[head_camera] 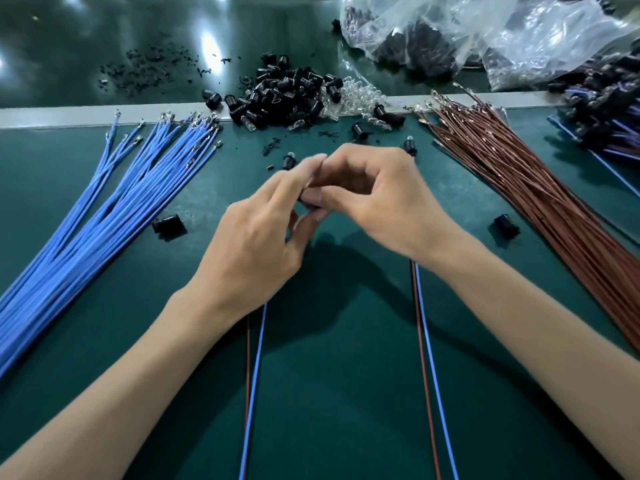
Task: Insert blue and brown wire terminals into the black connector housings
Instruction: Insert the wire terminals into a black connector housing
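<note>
Fingertips meeting dead centre over the dark green bench (329,410), that's pretty much the whole story. A small black plastic connector housing (306,199) is pinched there. It's mostly hidden, with only a dark sliver seen between the digits. The left hand (256,233) is closed on it from the left and below, thumb tucked underneath. The right hand (377,202) is curled in from the right, its grip closed on the same piece. Whether a terminal is also caught under the right fingertips can't be told.

The relation that matters: a thin brown-and-blue wire pair (257,368) is seen running out from under the left hand back toward the body. So the long axis is taken as near-to-far, with the housing at its far end, right inside both grips. No reach is needed. Any seating push would probably be made along that line, braced by the left grip. A second thin wire pair (430,341) runs out from under the right wrist; its end is hidden.

Fresh stock is split by side. The fanned bundle of loose blue wires (104,209) is nearer the left hand and the bundle of brown wires (536,202) nearer the right. The heap of black housings (287,91) lies just beyond both.
</note>
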The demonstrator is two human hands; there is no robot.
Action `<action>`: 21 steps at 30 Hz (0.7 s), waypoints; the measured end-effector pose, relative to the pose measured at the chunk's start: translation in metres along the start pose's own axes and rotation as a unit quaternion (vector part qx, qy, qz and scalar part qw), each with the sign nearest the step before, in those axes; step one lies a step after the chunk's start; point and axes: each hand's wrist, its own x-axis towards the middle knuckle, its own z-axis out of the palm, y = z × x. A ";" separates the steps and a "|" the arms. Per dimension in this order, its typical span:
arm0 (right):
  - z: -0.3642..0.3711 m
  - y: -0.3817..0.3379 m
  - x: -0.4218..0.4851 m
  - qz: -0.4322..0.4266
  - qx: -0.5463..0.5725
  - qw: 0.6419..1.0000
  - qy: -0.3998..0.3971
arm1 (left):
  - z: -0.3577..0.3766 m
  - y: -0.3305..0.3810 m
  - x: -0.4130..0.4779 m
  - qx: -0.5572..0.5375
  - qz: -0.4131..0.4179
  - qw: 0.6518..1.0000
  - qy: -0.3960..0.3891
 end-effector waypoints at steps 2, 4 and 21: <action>-0.003 -0.002 -0.004 0.014 0.015 1.000 -0.001 | 0.001 0.000 -0.002 -0.003 0.009 1.000 0.017; -0.026 0.001 -0.003 0.011 -0.120 0.991 0.062 | 0.000 0.000 -0.002 -0.009 0.004 0.999 0.031; -0.094 0.044 -0.014 0.209 -0.477 0.806 0.281 | -0.004 0.002 -0.006 -0.047 0.002 0.998 0.047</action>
